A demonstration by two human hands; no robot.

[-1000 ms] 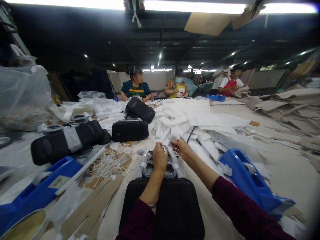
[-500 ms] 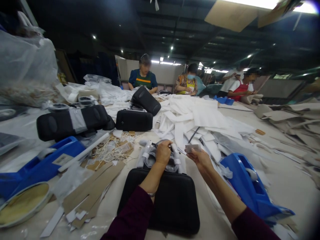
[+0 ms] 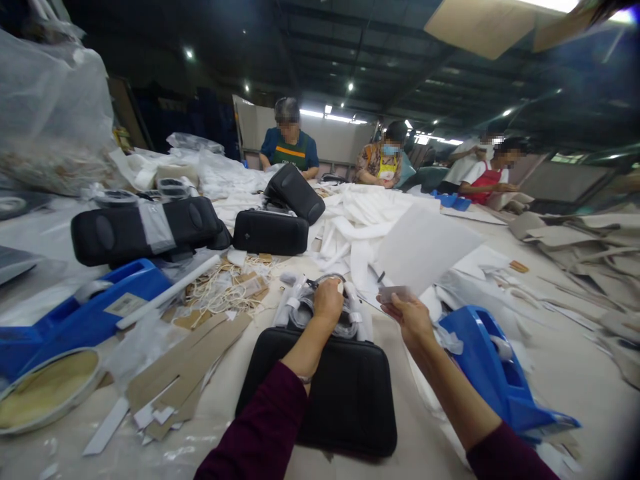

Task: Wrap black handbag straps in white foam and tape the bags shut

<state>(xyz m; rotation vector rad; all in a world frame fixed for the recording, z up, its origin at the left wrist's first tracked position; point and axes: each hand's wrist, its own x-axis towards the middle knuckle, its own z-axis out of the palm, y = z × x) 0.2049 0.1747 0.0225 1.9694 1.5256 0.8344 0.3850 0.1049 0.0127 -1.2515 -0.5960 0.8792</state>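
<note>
A black zippered case [image 3: 345,393] lies flat in front of me, my left forearm crossing over it. Just beyond its far edge are white-wrapped handle bars [image 3: 295,303] and a clear-wrapped grey coil [image 3: 303,313]. My left hand [image 3: 327,300] is closed over the coil's top, its fingertips mostly hidden, so what it pinches is unclear. To the right, my right hand [image 3: 413,320] grips a small greyish flat piece [image 3: 394,293] between thumb and fingers. Behind that piece a large white sheet [image 3: 425,250] slants over the white strips.
Blue tape dispensers [image 3: 493,363] flank the case. Cardboard strips [image 3: 185,373], tangled strings [image 3: 225,287] and a round tin [image 3: 50,390] lie left. Other black cases [image 3: 270,232] sit farther back. Several co-workers, one in a green apron [image 3: 290,155], are across the table.
A large white sheet now shows tilted beyond my right hand, over the strip pile. My right hand has shifted slightly right with the flat piece. My left hand stays at the coil.
</note>
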